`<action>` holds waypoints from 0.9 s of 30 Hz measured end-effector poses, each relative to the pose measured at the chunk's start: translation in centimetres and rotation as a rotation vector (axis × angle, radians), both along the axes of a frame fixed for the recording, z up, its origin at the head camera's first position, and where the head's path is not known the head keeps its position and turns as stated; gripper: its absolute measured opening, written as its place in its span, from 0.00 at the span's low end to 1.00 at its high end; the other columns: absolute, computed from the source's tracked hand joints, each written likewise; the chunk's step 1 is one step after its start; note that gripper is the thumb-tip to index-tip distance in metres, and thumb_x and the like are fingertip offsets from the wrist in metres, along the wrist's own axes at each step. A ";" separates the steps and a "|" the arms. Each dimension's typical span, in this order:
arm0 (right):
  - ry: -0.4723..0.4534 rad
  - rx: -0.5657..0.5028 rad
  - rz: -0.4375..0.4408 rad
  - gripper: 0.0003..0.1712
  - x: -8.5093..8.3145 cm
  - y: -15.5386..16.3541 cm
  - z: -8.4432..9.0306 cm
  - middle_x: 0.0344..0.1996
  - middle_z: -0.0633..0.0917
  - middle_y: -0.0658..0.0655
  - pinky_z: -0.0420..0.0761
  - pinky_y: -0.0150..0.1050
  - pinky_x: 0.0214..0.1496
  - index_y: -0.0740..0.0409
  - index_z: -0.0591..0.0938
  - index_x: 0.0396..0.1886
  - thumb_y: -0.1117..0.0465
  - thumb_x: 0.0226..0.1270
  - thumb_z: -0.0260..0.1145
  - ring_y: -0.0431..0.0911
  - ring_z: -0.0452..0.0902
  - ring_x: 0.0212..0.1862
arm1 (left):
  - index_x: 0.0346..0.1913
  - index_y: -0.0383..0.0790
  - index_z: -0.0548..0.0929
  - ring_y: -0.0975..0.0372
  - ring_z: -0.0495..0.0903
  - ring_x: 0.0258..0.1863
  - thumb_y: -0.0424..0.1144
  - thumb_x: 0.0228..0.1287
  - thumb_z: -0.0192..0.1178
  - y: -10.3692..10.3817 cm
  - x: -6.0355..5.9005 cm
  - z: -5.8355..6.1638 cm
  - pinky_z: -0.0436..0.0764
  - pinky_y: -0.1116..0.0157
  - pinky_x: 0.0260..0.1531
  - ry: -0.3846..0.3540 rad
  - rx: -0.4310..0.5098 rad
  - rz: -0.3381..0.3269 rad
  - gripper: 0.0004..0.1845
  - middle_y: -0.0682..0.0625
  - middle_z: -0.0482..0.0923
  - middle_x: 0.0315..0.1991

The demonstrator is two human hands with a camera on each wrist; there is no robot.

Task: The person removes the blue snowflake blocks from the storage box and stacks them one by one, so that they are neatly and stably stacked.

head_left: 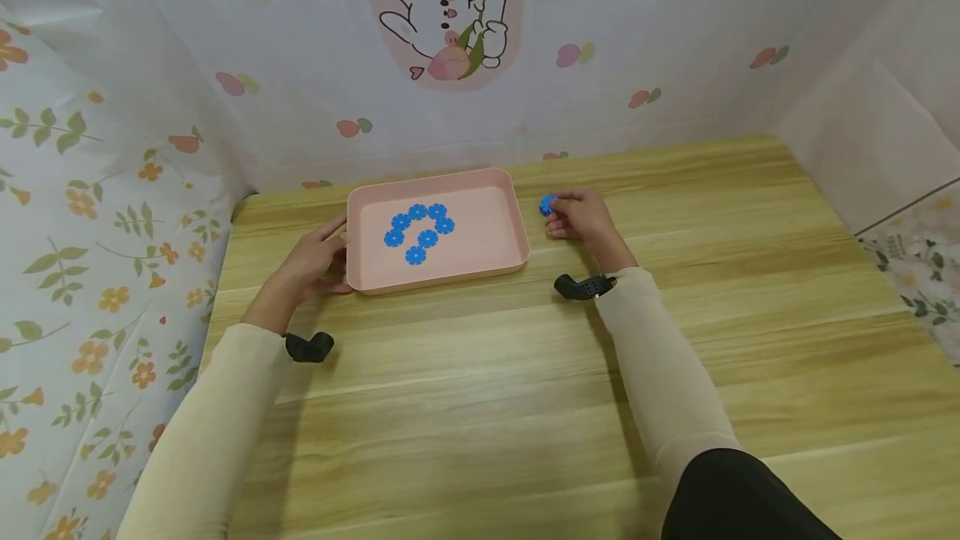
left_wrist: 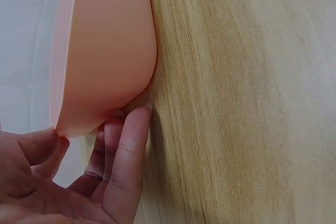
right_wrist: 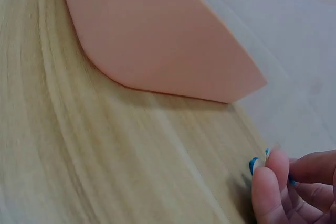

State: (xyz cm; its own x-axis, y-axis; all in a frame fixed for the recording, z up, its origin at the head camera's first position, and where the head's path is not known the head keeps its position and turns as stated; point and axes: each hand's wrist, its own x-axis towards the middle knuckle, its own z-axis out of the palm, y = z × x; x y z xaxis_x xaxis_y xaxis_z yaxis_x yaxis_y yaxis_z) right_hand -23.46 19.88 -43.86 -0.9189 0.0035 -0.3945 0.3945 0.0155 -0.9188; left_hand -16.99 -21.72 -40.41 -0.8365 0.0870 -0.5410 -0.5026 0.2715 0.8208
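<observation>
Right fingers: I see my right hand (head_left: 581, 219) pinching a blue flower piece (head_left: 547, 205) at the fingertips (right_wrist: 269, 174), just right of centre in the head view; the hand is low over the wooden table (head_left: 525, 373).
Piece vs fingers: it sticks out on the left side of the fingertips, toward the tray. In the right wrist view only slivers of blue show at lower right, either side of the nearest fingertip.
Piece vs tray: just beside the right wall of the pink tray (head_left: 517, 219), outside it, not touching as far as I can tell.
Left fingers: my left hand (head_left: 311, 265) is against the tray's left wall, fingers (left_wrist: 128, 150) straight and relaxed, tips touching the wall at the near corner; thumb on the rim.
Tray contents: six blue flower pieces (head_left: 417, 233) lying flat in a loose cluster on the tray floor, centre-left of the tray.
Head view only: tray contents, both hands at once, piece's gap to the tray.
Left wrist only: finger contact with the tray's outer wall, lower left of that frame. Contents hidden.
Right wrist only: close pinch detail; tray's outer wall fills the upper left. Shape of the piece can't be read here.
Backdrop: floral and cartoon rabbit cloth (head_left: 450, 23) behind the table.
</observation>
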 end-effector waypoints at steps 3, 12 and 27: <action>0.007 0.022 -0.006 0.18 -0.1 0.0 0.0 0.20 0.80 0.59 0.80 0.40 0.24 0.64 0.73 0.56 0.64 0.67 0.56 0.45 0.78 0.18 | 0.70 0.66 0.49 0.50 0.68 0.41 0.46 0.72 0.39 0.0 -0.1 0.1 0.78 0.50 0.34 -0.001 0.011 0.003 0.26 0.36 0.64 0.52; -0.017 0.115 -0.011 0.17 -0.2 -0.2 -0.1 0.17 0.79 0.58 0.80 0.40 0.22 0.62 0.74 0.53 0.63 0.66 0.58 0.45 0.76 0.15 | 0.70 0.65 0.49 0.50 0.69 0.43 0.47 0.72 0.40 0.1 0.0 0.1 0.79 0.52 0.33 -0.007 -0.007 0.011 0.26 0.37 0.64 0.52; -0.007 0.110 0.000 0.20 0.0 -0.4 0.6 0.18 0.78 0.58 0.79 0.39 0.20 0.61 0.73 0.56 0.60 0.66 0.57 0.44 0.75 0.15 | 0.69 0.65 0.51 0.50 0.69 0.43 0.47 0.72 0.41 -0.1 -0.1 -0.3 0.79 0.51 0.32 0.005 0.005 0.024 0.26 0.37 0.64 0.51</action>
